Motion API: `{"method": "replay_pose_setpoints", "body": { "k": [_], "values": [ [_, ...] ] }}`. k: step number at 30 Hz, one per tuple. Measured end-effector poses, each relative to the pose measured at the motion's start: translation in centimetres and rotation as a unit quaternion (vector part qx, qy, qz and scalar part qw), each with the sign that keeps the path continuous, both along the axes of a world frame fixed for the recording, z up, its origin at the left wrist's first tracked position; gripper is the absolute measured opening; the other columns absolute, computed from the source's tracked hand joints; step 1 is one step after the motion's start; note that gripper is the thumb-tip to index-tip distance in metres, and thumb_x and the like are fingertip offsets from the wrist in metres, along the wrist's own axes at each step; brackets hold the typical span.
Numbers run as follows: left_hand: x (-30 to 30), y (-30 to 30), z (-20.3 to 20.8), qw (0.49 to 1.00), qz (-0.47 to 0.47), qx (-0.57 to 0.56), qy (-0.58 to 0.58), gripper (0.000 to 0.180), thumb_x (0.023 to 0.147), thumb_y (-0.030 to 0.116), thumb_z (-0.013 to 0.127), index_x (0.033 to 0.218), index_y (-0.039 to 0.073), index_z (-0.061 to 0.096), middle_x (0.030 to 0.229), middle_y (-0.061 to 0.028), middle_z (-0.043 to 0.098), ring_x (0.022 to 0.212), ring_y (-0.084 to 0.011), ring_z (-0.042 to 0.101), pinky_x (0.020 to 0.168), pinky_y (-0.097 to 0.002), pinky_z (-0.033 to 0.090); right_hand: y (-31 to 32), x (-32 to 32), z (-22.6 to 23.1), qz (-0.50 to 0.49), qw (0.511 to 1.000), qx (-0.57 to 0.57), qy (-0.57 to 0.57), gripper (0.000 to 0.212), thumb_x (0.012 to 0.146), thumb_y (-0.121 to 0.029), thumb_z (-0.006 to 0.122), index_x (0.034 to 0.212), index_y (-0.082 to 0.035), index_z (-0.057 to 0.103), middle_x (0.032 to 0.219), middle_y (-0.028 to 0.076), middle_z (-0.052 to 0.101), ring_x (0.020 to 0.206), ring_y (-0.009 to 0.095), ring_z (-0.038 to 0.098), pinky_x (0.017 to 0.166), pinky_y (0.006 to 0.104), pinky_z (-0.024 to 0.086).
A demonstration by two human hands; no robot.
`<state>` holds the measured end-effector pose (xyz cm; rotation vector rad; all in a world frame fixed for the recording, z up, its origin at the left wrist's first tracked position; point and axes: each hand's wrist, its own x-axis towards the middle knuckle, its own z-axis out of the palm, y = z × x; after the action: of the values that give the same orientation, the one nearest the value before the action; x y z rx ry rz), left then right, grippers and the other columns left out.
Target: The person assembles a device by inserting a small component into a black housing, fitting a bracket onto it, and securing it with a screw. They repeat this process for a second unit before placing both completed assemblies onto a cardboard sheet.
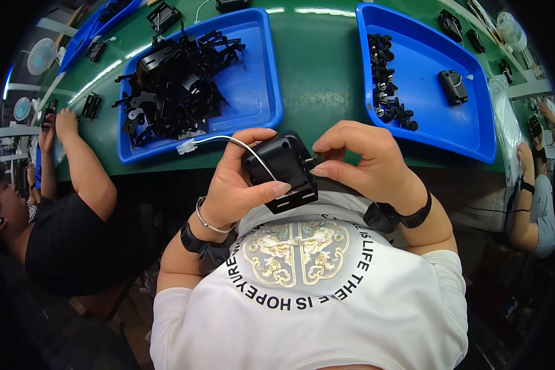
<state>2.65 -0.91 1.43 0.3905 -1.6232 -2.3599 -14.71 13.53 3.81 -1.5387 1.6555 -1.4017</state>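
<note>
Black box (pixel 285 161) held by left fingers (pixel 260 195); knob screw (pixel 318 158) pinched by right fingers (pixel 342 173); might be cross-threaded if tilted.

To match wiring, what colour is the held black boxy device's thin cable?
White thin cable, clearest in head view.

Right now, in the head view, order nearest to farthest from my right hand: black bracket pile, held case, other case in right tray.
1. Held case: immediately left of your right hand.
2. Other case: in the right tray, up and to the right.
3. Black bracket pile: in the left tray, up and to the left.
</note>
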Motion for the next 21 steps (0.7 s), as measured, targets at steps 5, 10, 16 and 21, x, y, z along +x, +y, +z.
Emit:
{"method": "replay_pose_setpoints", "body": {
  "k": [5,10,16,21],
  "values": [
    [0.3,-0.4,-0.1,0.999,-0.016,-0.033,-0.004,0.066,0.069,0.0,0.074,0.123,0.005,0.038,0.11,-0.0072,0.051,0.102,-0.0144,0.054,0.087,-0.0283,0.047,-0.4,0.3,-0.9,0.004,1.0,-0.009,-0.004,0.023,0.067,0.001,0.074,0.086,0.001,0.061,0.079,0.008,0.061,0.066,0.015,0.057,0.057,0.0242,0.046],
    [0.3,-0.4,-0.3,0.998,-0.03,-0.045,-0.008,0.066,0.069,0.001,0.075,0.123,0.005,0.038,0.112,-0.0067,0.049,0.102,-0.0132,0.053,0.087,-0.0279,0.046,-0.3,0.2,-1.0,0.017,0.998,-0.012,0.059,0.023,0.066,-0.001,0.075,0.085,0.001,0.061,0.078,0.009,0.061,0.066,0.017,0.057,0.057,0.0253,0.046],
    [0.0,-0.6,-0.3,0.998,-0.056,-0.025,-0.016,0.067,0.068,0.003,0.076,0.123,0.006,0.038,0.111,-0.0063,0.048,0.101,-0.0124,0.051,0.087,-0.0271,0.046,-0.4,0.3,-1.6,0.021,0.997,-0.061,0.044,0.022,0.067,-0.003,0.075,0.084,0.001,0.061,0.077,0.01,0.061,0.065,0.019,0.058,0.056,0.0262,0.046],
    [-0.1,-0.3,-0.4,0.999,-0.044,-0.03,-0.009,0.067,0.068,0.004,0.076,0.122,0.007,0.038,0.109,-0.0059,0.05,0.098,-0.0123,0.053,0.085,-0.027,0.046,-0.5,0.4,-1.8,-0.001,0.997,-0.037,0.073,0.02,0.07,-0.006,0.074,0.082,0.001,0.06,0.073,0.01,0.06,0.061,0.02,0.057,0.053,0.0268,0.045]
  ]
}}
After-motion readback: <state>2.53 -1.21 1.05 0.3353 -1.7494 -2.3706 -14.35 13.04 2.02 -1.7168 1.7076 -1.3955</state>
